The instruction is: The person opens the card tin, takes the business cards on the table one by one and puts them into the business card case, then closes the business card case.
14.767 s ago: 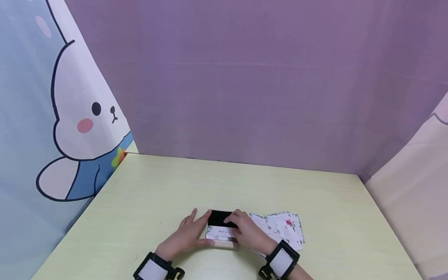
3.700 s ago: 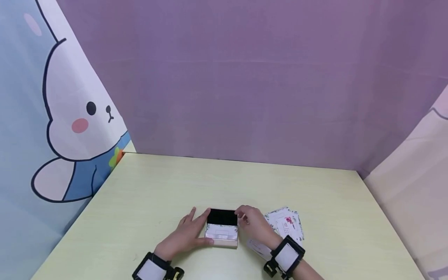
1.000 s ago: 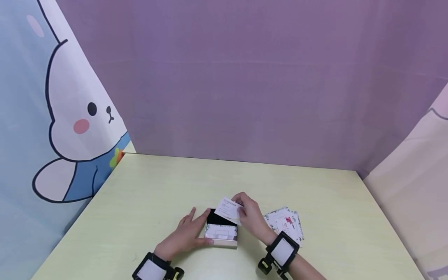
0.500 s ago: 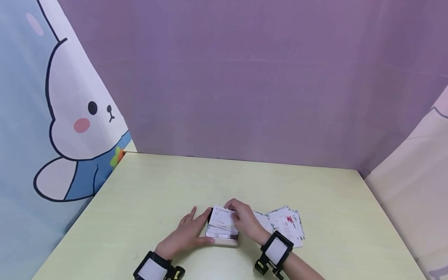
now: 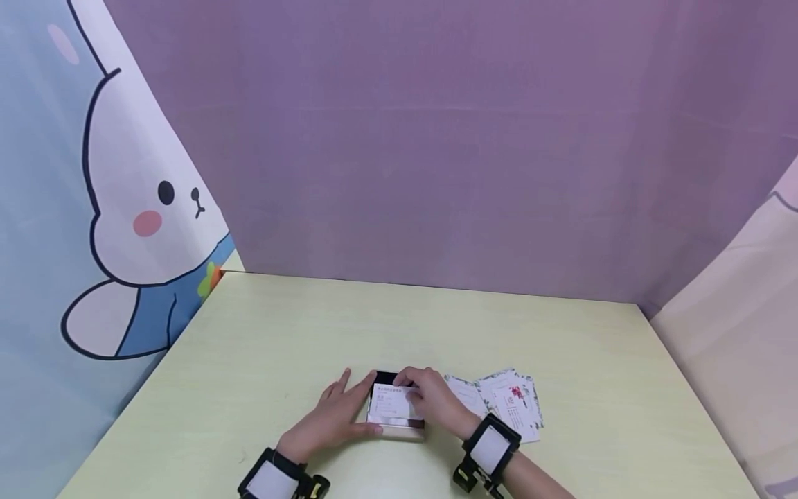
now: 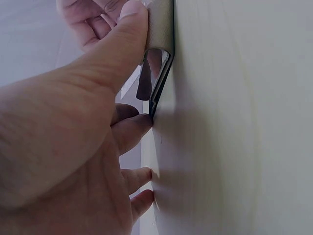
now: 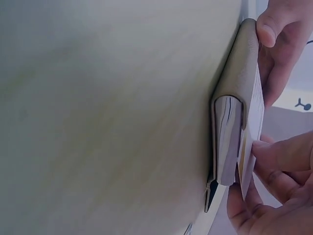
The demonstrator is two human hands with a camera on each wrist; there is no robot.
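Purple backdrop is filling the top of the head view, with a cartoon rabbit curtain [image 5: 125, 208] hanging at the left edge and a pale green table [image 5: 312, 326] running across the lower half. Open card case [image 5: 394, 416] is sitting low and centre in the frame, black lid section lying flat on the far side. Left hand [image 5: 330, 419] is bracing the case from its left: thumb running along the near edge, fingers lying straight on the table beside it, palm down. Left wrist view is confirming this, thumb [image 6: 122, 44] pressing on the case edge [image 6: 159, 73]. Right hand [image 5: 433, 402] is pinching a white business card [image 5: 393, 400] and holding it over the case's card stack; right wrist view is showing the card [image 7: 254, 132] lying almost flat against the case [image 7: 230, 127], fingertips [image 7: 274, 156] curling on its edge. Hands are close together, one on each side of the case. Loose floral-print cards [image 5: 505, 402] are lying fanned on the table just right of the right hand.
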